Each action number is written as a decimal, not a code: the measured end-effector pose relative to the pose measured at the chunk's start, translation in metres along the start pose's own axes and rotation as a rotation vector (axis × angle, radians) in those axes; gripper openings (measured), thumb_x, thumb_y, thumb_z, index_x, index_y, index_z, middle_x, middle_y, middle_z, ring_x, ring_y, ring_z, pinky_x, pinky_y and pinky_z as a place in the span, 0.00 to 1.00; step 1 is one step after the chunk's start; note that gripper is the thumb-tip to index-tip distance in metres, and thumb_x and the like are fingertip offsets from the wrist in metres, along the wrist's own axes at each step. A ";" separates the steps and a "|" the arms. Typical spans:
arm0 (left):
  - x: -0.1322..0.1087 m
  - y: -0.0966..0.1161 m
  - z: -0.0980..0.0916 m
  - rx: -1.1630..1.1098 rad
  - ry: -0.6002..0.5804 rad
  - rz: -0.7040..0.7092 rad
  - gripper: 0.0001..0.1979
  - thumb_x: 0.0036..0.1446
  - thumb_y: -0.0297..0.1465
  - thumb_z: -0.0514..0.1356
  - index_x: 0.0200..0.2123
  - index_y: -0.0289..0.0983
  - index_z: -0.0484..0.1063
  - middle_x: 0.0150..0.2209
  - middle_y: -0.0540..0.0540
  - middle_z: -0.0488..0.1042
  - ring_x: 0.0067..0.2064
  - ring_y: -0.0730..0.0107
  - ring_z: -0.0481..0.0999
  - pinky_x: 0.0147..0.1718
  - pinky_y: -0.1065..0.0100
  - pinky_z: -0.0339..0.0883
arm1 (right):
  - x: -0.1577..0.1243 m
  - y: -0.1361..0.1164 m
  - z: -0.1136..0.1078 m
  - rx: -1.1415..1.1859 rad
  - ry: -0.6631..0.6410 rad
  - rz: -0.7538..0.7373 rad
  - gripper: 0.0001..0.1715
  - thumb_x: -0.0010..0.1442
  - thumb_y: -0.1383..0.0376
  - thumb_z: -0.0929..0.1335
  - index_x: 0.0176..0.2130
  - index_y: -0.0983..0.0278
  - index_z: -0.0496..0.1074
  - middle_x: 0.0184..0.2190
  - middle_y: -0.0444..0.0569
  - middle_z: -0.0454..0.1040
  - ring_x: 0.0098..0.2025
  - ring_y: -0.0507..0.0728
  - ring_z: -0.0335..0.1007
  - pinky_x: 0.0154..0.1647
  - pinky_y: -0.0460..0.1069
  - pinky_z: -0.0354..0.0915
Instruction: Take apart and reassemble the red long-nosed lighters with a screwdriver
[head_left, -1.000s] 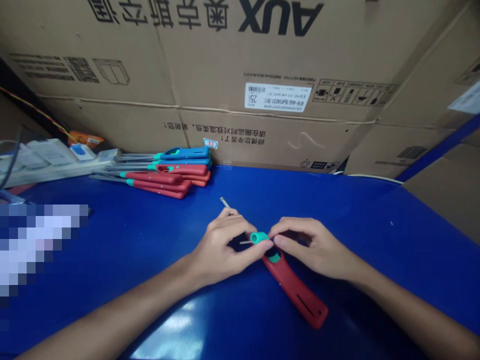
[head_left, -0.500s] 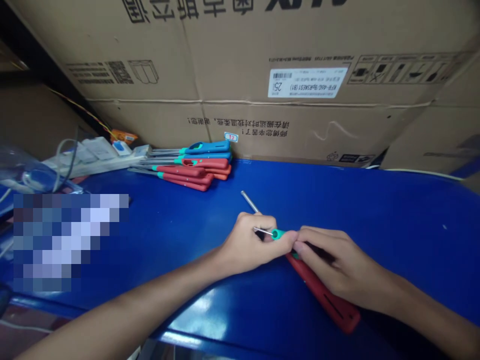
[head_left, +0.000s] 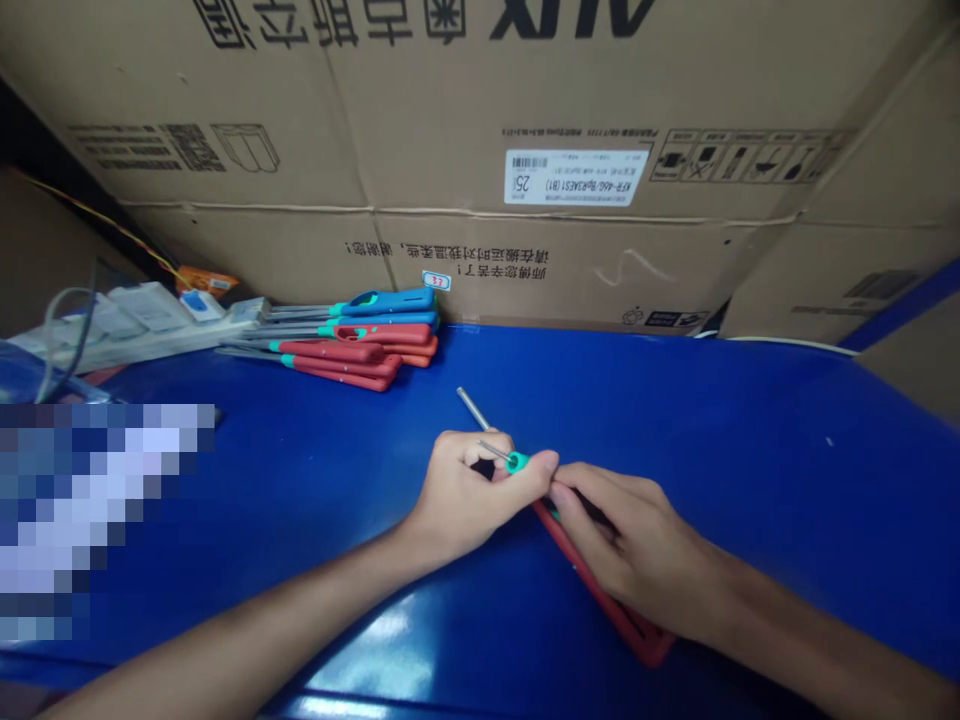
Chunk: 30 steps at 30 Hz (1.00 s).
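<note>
A red gas lighter (head_left: 581, 565) with a green collar (head_left: 517, 462) lies slanted between my hands, its handle end toward the lower right. From the collar's open end sticks a thin metal rod (head_left: 491, 450). My left hand (head_left: 469, 490) pinches the lighter near the collar, thumb on top. A separate silver metal tube (head_left: 472, 408) pokes out beyond its curled fingers, pointing up and left; its lower end is hidden. My right hand (head_left: 630, 530) is closed on the lighter's body, its thumb and fingertips meeting beside my left thumb. What lies under those fingertips is hidden.
Several red and blue lighters (head_left: 345, 365) are piled at the back of the blue table (head_left: 750, 480). A white power strip (head_left: 150, 335) with plugs stands left of them. A large cardboard box (head_left: 450, 120) forms a wall behind. Part of the left side is pixelated.
The camera view has shifted, so the whole scene sits further left. Both hands keep their hold on the lighter; my right hand now covers more of its handle.
</note>
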<state>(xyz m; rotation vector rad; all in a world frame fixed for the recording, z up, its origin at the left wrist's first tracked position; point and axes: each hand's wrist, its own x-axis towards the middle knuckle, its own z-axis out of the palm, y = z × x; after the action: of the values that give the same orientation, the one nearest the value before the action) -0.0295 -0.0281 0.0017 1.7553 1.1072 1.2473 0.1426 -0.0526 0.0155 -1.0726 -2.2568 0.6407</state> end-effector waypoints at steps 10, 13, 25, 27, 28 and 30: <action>-0.002 0.002 0.006 0.041 0.108 -0.056 0.21 0.56 0.34 0.60 0.13 0.34 0.64 0.15 0.53 0.66 0.20 0.79 0.62 0.21 0.75 0.56 | -0.001 -0.010 0.013 -0.213 0.044 0.148 0.13 0.66 0.68 0.56 0.32 0.62 0.64 0.21 0.43 0.70 0.19 0.52 0.64 0.21 0.48 0.55; -0.001 0.003 0.005 0.060 0.088 -0.040 0.21 0.58 0.35 0.59 0.15 0.34 0.65 0.16 0.53 0.66 0.21 0.79 0.62 0.22 0.75 0.56 | 0.001 -0.015 0.010 -0.197 -0.037 0.271 0.13 0.66 0.67 0.54 0.37 0.63 0.64 0.21 0.44 0.70 0.18 0.53 0.65 0.20 0.48 0.52; 0.000 -0.002 0.000 -0.051 -0.006 0.007 0.17 0.62 0.35 0.56 0.22 0.35 0.63 0.21 0.55 0.61 0.24 0.78 0.60 0.24 0.75 0.56 | 0.002 -0.006 0.006 -0.172 0.006 0.227 0.10 0.67 0.65 0.53 0.38 0.61 0.60 0.23 0.43 0.70 0.19 0.53 0.64 0.21 0.48 0.52; -0.002 -0.003 0.000 -0.086 -0.040 0.021 0.15 0.63 0.35 0.56 0.25 0.35 0.65 0.23 0.53 0.64 0.26 0.77 0.62 0.26 0.75 0.58 | 0.001 -0.001 0.006 -0.159 0.037 0.176 0.09 0.67 0.65 0.54 0.38 0.61 0.59 0.22 0.41 0.68 0.18 0.51 0.62 0.19 0.47 0.51; -0.003 -0.004 0.000 -0.107 -0.063 0.027 0.14 0.63 0.35 0.55 0.27 0.35 0.66 0.25 0.53 0.65 0.27 0.76 0.64 0.28 0.74 0.60 | 0.001 0.001 0.006 -0.153 0.055 0.147 0.08 0.67 0.66 0.55 0.38 0.61 0.59 0.22 0.40 0.67 0.17 0.50 0.60 0.19 0.47 0.51; -0.004 -0.004 0.000 -0.144 -0.109 0.041 0.12 0.64 0.36 0.54 0.30 0.35 0.68 0.27 0.51 0.68 0.29 0.74 0.66 0.30 0.73 0.62 | -0.001 0.005 0.006 -0.143 0.096 0.082 0.06 0.67 0.67 0.56 0.38 0.61 0.59 0.20 0.37 0.64 0.16 0.49 0.57 0.18 0.46 0.50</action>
<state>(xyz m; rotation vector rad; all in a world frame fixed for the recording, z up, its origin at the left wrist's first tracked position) -0.0314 -0.0302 -0.0028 1.7224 0.9014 1.2099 0.1419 -0.0511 0.0078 -1.2432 -2.2125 0.4551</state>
